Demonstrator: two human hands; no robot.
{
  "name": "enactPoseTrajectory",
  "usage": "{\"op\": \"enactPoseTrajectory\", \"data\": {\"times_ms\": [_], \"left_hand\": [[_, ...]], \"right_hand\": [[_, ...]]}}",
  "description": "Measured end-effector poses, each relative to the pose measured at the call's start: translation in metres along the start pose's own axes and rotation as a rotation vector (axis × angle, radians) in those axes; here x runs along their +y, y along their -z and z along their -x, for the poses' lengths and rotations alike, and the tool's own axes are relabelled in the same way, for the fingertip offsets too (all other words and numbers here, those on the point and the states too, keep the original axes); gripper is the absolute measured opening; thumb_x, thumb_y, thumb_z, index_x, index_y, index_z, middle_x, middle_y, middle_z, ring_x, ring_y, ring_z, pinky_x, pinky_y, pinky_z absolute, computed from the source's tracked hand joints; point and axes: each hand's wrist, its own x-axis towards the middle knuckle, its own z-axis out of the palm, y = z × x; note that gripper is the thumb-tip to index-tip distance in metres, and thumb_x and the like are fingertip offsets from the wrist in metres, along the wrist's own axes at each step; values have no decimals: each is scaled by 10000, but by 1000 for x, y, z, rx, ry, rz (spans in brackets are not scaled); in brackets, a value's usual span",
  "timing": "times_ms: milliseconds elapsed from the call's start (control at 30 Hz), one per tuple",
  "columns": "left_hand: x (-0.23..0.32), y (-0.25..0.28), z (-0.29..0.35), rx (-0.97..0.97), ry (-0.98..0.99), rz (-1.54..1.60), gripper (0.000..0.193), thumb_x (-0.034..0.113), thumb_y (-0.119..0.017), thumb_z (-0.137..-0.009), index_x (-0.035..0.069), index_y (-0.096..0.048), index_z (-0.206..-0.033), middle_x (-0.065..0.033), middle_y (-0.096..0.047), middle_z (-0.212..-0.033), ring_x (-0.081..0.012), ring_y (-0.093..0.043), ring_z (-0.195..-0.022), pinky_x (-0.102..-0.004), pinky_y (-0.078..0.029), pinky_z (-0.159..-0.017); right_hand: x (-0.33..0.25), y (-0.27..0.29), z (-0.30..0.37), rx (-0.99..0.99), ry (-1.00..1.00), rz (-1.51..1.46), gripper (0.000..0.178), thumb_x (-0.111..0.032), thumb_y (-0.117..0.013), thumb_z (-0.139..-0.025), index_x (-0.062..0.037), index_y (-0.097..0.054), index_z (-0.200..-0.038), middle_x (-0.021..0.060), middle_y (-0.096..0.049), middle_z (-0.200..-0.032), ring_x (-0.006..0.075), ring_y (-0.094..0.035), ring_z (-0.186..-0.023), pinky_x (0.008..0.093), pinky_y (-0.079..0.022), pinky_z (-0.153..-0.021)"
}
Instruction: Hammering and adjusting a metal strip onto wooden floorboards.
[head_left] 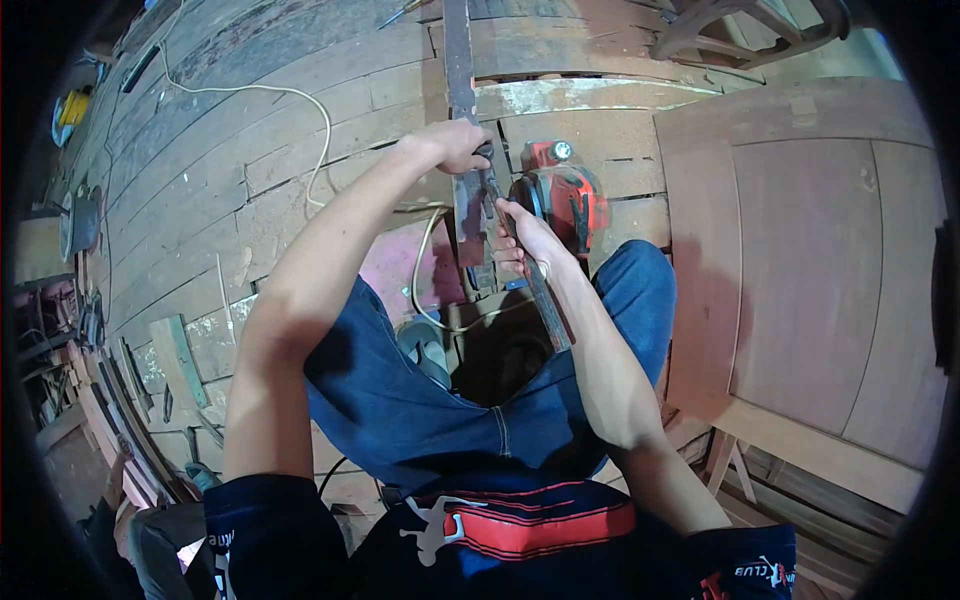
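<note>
A long, narrow dark board [459, 60] lies lengthwise in front of me, ending near my knees. My left hand [455, 147] is closed over its middle, fingers bent at the right edge, beside a small dark round part. Whatever those fingers hold is mostly hidden. Just nearer, my right hand [528, 238] is wrapped round a long tool with a worn wooden handle [547, 310]. The handle slants back toward my right thigh, while its far end reaches up to my left fingers; its head cannot be made out. Right of both hands sits a red and black power tool [570, 205].
A large wooden panel door [800, 270] lies at the right on a wooden support. A pale cable [322, 125] loops over the plank floor [220, 150]. Wood strips [112, 440] are piled at the lower left, near another person's trouser leg [160, 560]. A curved wooden frame [755, 30] stands far right.
</note>
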Motion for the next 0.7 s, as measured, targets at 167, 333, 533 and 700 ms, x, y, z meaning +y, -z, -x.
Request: {"op": "enactPoseTrajectory", "data": {"times_ms": [167,333,533,700], "left_hand": [[-4,8,0,111,-34,20,373,298,-626,-859,39,-588,-1125,-225,-635,-988,-386,-612,-943,-467,-486,-807],[-8,16,6,140,-81,40,386,324,-636,-853,64,-602,-1137,-182,-644,-982,-356,-619,-911,-450,-484,-790],[-13,19,11,103,-65,51,401,341,-652,-844,67,-620,-1135,-166,-660,-936,-325,-629,-895,-425,-492,-775],[-18,10,9,158,-120,46,392,324,-652,-845,53,-629,-1126,-182,-660,-991,-353,-622,-943,-425,-494,-822]], "right_hand": [[0,-5,-2,-47,49,-56,411,-434,-493,-925,-110,-363,-709,-42,-298,-484,73,-287,-335,251,-258,-294],[3,-7,-6,-79,82,-65,413,-451,-485,-922,-110,-363,-721,-38,-293,-480,75,-290,-329,255,-267,-285],[8,-10,-13,-30,94,1,425,-463,-484,-914,-117,-359,-703,-38,-285,-473,79,-296,-317,263,-276,-274],[12,-6,-19,-52,78,-27,446,-482,-481,-909,-114,-361,-688,-35,-287,-468,85,-294,-307,265,-272,-267]]}}
